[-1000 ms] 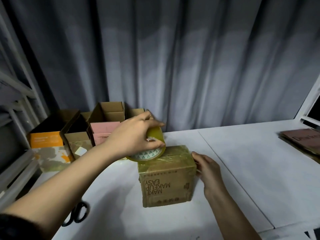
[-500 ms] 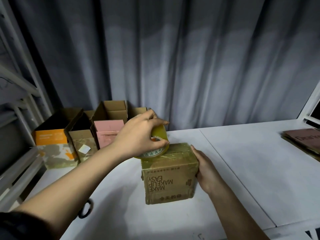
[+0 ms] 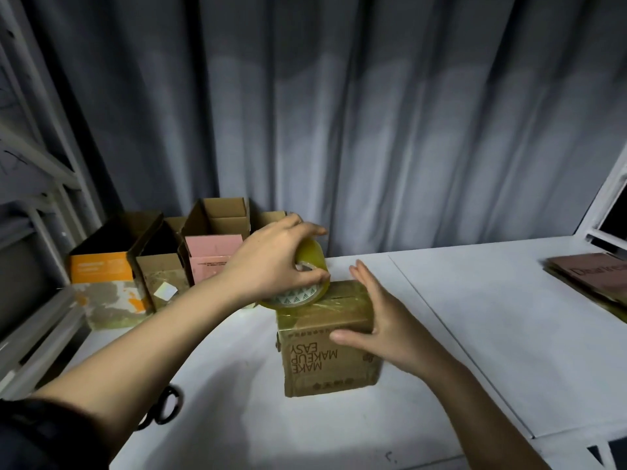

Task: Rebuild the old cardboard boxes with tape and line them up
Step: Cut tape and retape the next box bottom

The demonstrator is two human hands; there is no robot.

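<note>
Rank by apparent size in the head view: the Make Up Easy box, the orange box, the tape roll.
1. Make Up Easy box, though it sits nearer the camera
2. orange box, close behind, so this order is unsure
3. tape roll, clearly smallest

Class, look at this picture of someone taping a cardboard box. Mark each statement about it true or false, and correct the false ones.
1. The left hand holds the tape roll. True.
2. The tape roll lies flat on the table. False: it is on the top of the brown box.
3. The right hand grips scissors. False: its fingers are spread at the box; the scissors lie on the table.
4. Open boxes stand at the back left. True.
</note>
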